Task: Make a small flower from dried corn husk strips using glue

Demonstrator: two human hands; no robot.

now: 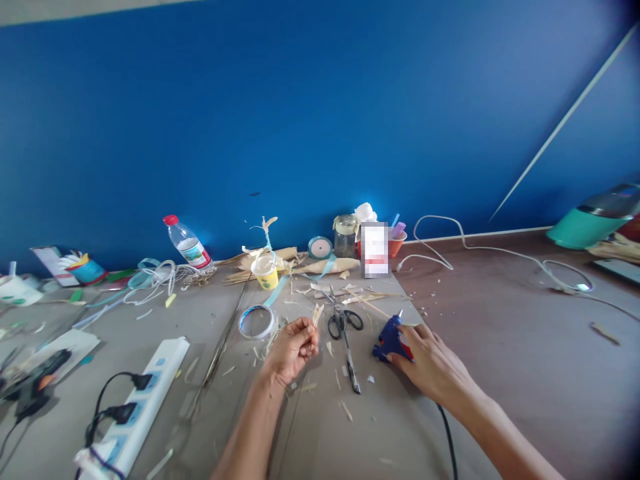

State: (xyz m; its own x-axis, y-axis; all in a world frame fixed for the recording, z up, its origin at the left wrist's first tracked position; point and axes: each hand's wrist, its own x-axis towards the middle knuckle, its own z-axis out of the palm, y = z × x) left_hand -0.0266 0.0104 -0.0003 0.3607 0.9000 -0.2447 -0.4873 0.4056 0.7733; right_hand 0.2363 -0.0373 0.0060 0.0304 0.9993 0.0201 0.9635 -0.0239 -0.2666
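Note:
My left hand (295, 350) pinches a small pale piece of dried husk (317, 313) between thumb and fingertips, raised above the table. Around the body of a blue hot glue gun (390, 340) my right hand (425, 350) is closed; the nozzle points up and away, and a black cord trails toward me. Between the two hands lie black-handled scissors (345, 321) and a slim dark-handled tool (353, 377). Left of my left hand is a roll of tape (256, 322). Behind it stands a yellow paper cup (265, 272) with a wrapped stem and husk petals rising from it.
A white power strip (150, 400) with black plugs lies at left, near another glue gun (37, 383). A bottle (187, 243), a glass jar (345, 237) and a pile of husks (325, 267) line the blue wall (300, 120). A white cable (500, 250) runs along the right.

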